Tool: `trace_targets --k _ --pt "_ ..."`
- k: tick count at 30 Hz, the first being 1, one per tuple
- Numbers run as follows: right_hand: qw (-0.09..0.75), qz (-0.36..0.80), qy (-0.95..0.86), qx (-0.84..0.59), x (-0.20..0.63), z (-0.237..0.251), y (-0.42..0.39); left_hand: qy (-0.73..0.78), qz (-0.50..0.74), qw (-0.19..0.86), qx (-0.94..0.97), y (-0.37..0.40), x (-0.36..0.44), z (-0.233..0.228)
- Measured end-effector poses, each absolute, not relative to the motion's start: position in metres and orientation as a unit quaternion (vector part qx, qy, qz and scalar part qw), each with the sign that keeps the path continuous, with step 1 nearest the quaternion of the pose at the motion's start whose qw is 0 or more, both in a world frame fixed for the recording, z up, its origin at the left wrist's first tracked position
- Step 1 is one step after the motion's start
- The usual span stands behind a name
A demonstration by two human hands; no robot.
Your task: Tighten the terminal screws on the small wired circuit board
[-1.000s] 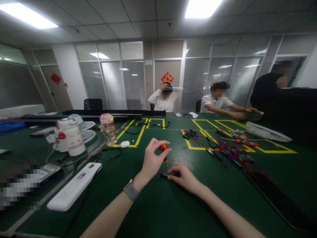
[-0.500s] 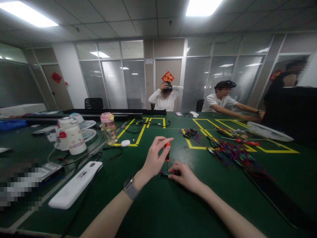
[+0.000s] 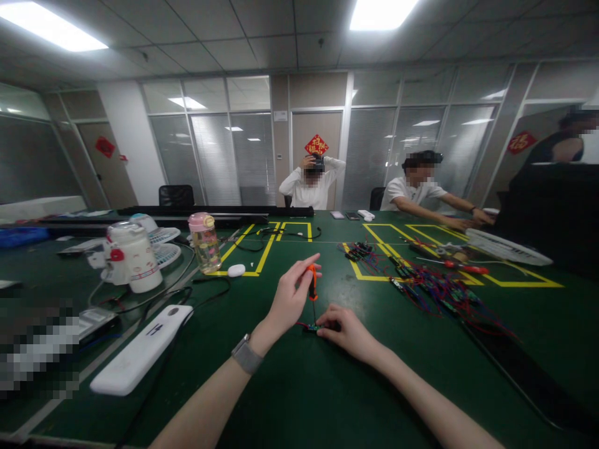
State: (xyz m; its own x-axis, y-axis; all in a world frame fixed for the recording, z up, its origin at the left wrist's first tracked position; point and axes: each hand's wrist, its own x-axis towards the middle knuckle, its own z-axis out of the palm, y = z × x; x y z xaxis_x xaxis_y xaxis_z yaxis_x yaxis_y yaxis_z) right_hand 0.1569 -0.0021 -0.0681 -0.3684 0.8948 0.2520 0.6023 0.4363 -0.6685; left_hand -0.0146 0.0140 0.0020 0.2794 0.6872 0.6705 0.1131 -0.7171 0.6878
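Fingers (image 3: 306,274) of the left hand (image 3: 287,299) are closed narrowly around the orange handle of a small screwdriver (image 3: 312,288), thumb and forefinger pinching it near the top. The tool stands almost upright, its thin shaft running down to a small wired component (image 3: 312,327) on the green tabletop (image 3: 290,386). That light grip at the handle's top appears suited to turning the tool about its own axis.

The right hand (image 3: 349,330) lies flat and low on the tabletop, fingertips pressed against the component's right side, closed on it. This looks like a steadying hold, keeping the part from shifting under the tool tip. A red lead trails from the component toward the left. The exact contact between tip and part is too small to confirm.

A grey wristwatch (image 3: 246,357) sits on the left forearm.

To the left lie a white flat device (image 3: 140,355) and black cables, with a white jug (image 3: 133,255) and a pink-capped bottle (image 3: 204,243) beyond. To the right, well apart from the hands, a heap of red and blue wired parts (image 3: 435,293) lies within and beside yellow tape outlines, with a red-handled screwdriver (image 3: 463,268) near it.

Two seated persons in white shirts occupy the far side; their hands are well clear of the work.
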Motion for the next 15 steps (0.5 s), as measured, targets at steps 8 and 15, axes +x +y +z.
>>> trace_targets --k 8,15 --pt "0.307 0.238 -0.791 -0.472 0.1567 -0.0678 -0.0014 0.291 0.540 0.160 0.773 0.0111 -0.0141 0.0025" --pt "0.303 0.236 -0.791 -0.477 0.1570 -0.0649 -0.0025 0.313 0.554 0.165 0.754 0.0154 -0.0166 0.0015"
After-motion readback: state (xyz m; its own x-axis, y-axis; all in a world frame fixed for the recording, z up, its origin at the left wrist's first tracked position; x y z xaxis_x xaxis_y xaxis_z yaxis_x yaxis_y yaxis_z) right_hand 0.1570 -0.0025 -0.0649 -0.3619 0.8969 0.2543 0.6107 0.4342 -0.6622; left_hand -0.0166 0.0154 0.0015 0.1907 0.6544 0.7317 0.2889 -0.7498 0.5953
